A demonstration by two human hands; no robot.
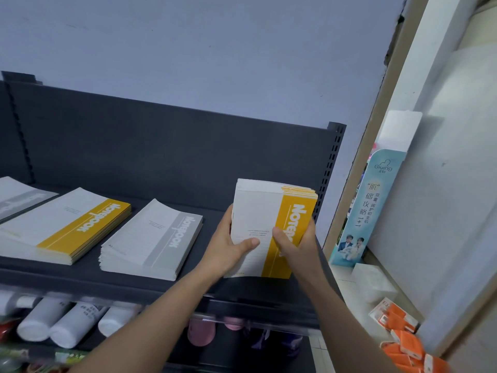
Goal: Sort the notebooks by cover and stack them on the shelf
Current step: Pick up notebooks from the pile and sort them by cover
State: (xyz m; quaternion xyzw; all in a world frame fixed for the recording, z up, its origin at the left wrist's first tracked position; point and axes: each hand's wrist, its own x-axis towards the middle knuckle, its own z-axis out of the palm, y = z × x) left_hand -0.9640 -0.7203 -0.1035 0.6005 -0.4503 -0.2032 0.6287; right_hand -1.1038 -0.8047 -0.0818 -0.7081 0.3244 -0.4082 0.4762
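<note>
Both hands hold a stack of yellow-banded white notebooks (265, 211) upright over the right end of the dark shelf (150, 285). My left hand (228, 249) grips its left edge with the thumb on the cover. My right hand (294, 242) grips the yellow band on the right side. On the shelf lie a grey-banded notebook stack (152, 240) in the middle, a yellow-banded stack (64, 224) to its left, and another grey-banded stack (18, 196) at the far left edge.
The shelf's dark back panel (161, 146) and a slotted upright (329, 168) stand behind. White tubes (67, 321) lie on the lower shelf. A blue display card (368, 208), a white box (373, 281) and orange packets (403, 337) sit at the right.
</note>
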